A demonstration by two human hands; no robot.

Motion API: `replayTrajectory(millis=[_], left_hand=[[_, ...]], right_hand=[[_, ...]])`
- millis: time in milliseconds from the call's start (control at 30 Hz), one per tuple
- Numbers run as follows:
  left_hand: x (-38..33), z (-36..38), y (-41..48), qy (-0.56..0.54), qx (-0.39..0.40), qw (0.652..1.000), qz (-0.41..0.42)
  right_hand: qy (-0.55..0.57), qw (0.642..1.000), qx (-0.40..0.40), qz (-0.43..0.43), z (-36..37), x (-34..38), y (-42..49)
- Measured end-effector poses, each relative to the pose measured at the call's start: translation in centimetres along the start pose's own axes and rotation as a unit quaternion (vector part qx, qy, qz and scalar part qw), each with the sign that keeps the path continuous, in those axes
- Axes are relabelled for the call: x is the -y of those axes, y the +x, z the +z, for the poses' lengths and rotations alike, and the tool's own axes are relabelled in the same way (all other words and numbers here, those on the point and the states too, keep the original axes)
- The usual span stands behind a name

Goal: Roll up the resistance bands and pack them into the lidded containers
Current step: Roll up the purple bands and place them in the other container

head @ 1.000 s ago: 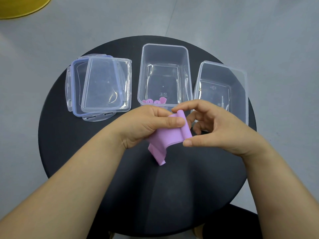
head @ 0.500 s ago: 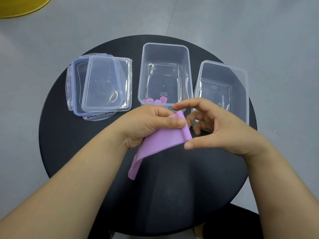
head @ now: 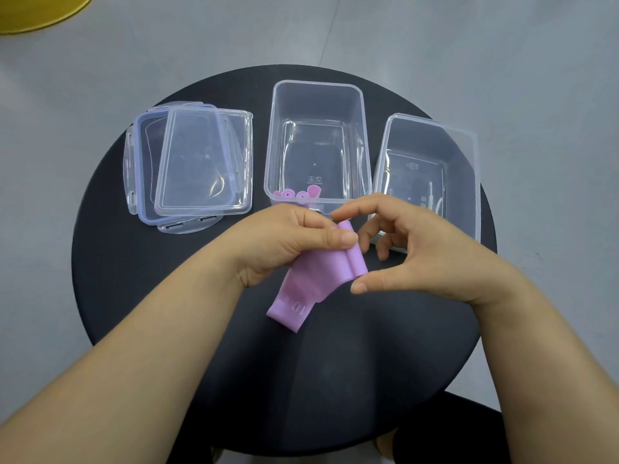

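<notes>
Head view of a round black table (head: 140, 296), which serves as the landmark for all positions. Above its centre the left hand (head: 284, 242) is curled, with the thumb pressed along the top of a purple resistance band (head: 321, 279) and the fingers beneath it, so that the band is pinched at its partly rolled upper end. The right hand (head: 415, 252) is half open: the index finger arches over the roll's far end and the thumb tip touches the roll's near edge, while the remaining fingers are bent and apart from the band. The loose tail of the band hangs from the roll toward the table's near side and bears pale printed characters; whether its tip rests on the tabletop cannot be told. At the table's far centre stands a clear open container (head: 316, 95) holding small rolled purple bands (head: 296, 194) against its near wall. Toward the table's far right stands a second clear container (head: 469, 169), also open; its near part is partly hidden by the right hand. On the table's far left lie two clear lids (head: 201, 165), stacked askew, the lower one with a bluish rim. Around the table the floor (head: 502, 55) is plain grey, and a curved yellow object (head: 37, 11) shows beyond the table's far left.
</notes>
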State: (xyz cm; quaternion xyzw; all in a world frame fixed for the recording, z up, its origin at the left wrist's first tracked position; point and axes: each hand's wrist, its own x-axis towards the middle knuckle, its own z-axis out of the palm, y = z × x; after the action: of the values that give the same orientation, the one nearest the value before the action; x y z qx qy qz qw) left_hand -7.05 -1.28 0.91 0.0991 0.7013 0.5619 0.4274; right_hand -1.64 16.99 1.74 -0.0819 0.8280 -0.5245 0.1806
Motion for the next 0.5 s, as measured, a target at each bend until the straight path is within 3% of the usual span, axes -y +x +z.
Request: replayTrajectory(millis=[500], left_hand=[[0.20, -0.13, 0.13, -0.024, 0.023, 0.999, 0.000]], right_hand=[[-0.009, 1.000, 0.003, -0.011, 0.10, -0.23, 0.06]])
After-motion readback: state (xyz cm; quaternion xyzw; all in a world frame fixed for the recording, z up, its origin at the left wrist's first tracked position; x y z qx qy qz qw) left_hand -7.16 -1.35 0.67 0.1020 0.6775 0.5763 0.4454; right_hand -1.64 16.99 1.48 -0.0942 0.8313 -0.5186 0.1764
